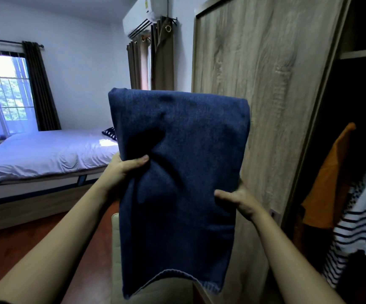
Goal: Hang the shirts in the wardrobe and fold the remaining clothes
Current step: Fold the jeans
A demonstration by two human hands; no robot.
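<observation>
Bedroom light is dim and bluish, with a white-sheeted bed (46, 154) off to the left under a window (4, 93) and a wood-grain wardrobe door (265, 84) slid aside on the right, where an orange top (328, 178) and a striped shirt (361, 229) already hang in the dark opening. Held up at chest height in front of that door is a dark blue folded garment (177, 172), doubled over so its fold runs along the top and its hem hangs low. Left hand (125, 170) pinches the left edge, thumb pressed on the front; right hand (239, 200) grips the right edge lower down, thumb likewise on the cloth. Gripping both edges likely keeps the layers squared while the fold is finished, rather than readying it for hanging
</observation>
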